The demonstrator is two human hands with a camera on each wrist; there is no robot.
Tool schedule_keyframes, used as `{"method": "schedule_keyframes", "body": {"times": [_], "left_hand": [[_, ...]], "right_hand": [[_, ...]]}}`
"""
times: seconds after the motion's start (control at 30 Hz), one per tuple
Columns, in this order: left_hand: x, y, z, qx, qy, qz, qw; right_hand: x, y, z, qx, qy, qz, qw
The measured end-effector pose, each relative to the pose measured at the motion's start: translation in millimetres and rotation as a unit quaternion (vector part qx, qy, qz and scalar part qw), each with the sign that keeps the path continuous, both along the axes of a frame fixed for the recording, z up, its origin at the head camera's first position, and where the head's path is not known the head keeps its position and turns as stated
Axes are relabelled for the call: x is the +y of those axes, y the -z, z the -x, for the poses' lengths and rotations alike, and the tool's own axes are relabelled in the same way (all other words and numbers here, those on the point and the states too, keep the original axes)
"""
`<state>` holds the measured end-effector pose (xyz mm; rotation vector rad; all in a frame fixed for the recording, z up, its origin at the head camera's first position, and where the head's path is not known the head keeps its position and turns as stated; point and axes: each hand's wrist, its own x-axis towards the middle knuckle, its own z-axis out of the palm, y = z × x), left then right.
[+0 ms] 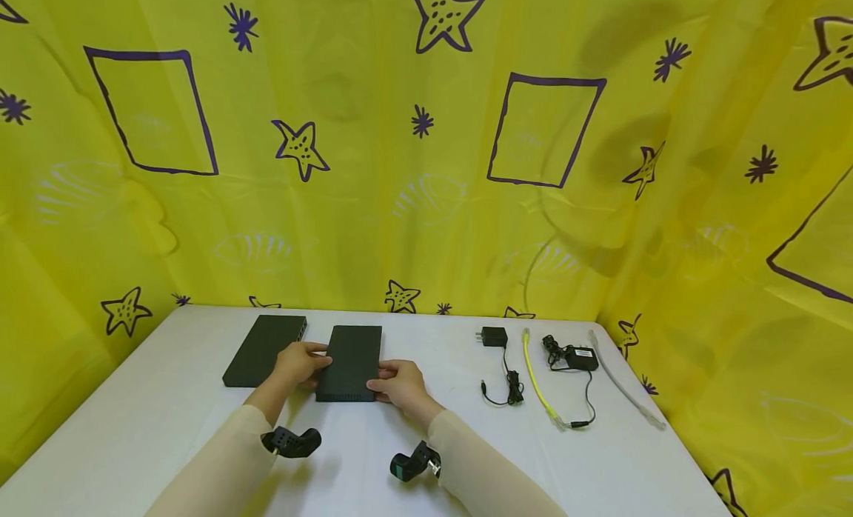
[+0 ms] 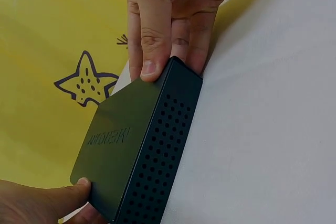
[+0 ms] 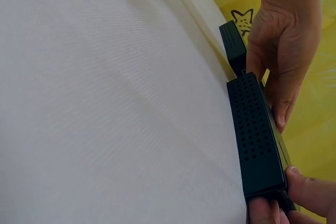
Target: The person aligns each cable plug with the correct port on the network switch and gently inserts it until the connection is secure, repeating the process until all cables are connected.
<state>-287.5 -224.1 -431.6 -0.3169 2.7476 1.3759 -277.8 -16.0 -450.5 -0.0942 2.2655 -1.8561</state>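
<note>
A black network switch (image 1: 349,363) with lettering on its top lies between both hands over the white table. Its face with rows of vent holes (image 3: 254,124) is turned toward the person. The left hand (image 1: 296,367) grips the left side, its thumb on the top edge in the left wrist view. At the opposite side, the right hand (image 1: 403,386) holds the box with its thumb on top and its fingers at the side, partly hidden below. Whether the box is slightly raised I cannot tell.
Just left lies a second, larger black box (image 1: 265,350). Rightward on the table (image 1: 440,354) are a black power adapter (image 1: 494,337), a yellow network cable (image 1: 538,376), another adapter (image 1: 582,358) and a grey cable (image 1: 623,384). A yellow patterned curtain (image 1: 373,206) hangs behind.
</note>
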Motion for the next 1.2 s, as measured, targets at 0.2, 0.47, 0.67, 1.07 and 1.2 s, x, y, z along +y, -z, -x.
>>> {"method": "schedule_keyframes", "body": {"times": [0.2, 0.47, 0.67, 1.07, 1.2], "left_hand": [[4.8, -0.2, -0.9, -0.011, -0.009, -0.019, 0.9997], [9.5, 1.6, -0.4, -0.029, -0.015, -0.06, 0.9977], [16.4, -0.1, -1.8, -0.049, -0.007, -0.087, 0.995], [29.3, -1.8, -2.4, -0.061, 0.005, -0.149, 0.9869], [32.3, -2.3, -2.4, -0.064, 0.006, -0.161, 0.9849]], "right_hand": [[5.0, 1.7, -2.0, 0.001, 0.007, -0.001, 1.0], [14.4, 3.2, -3.9, 0.008, 0.003, 0.01, 1.0], [24.1, 2.1, -4.9, 0.0, -0.004, 0.023, 1.0], [40.8, -0.9, -0.6, -0.029, -0.006, 0.019, 0.999], [44.9, -0.1, 0.8, -0.038, -0.007, 0.018, 0.999]]}}
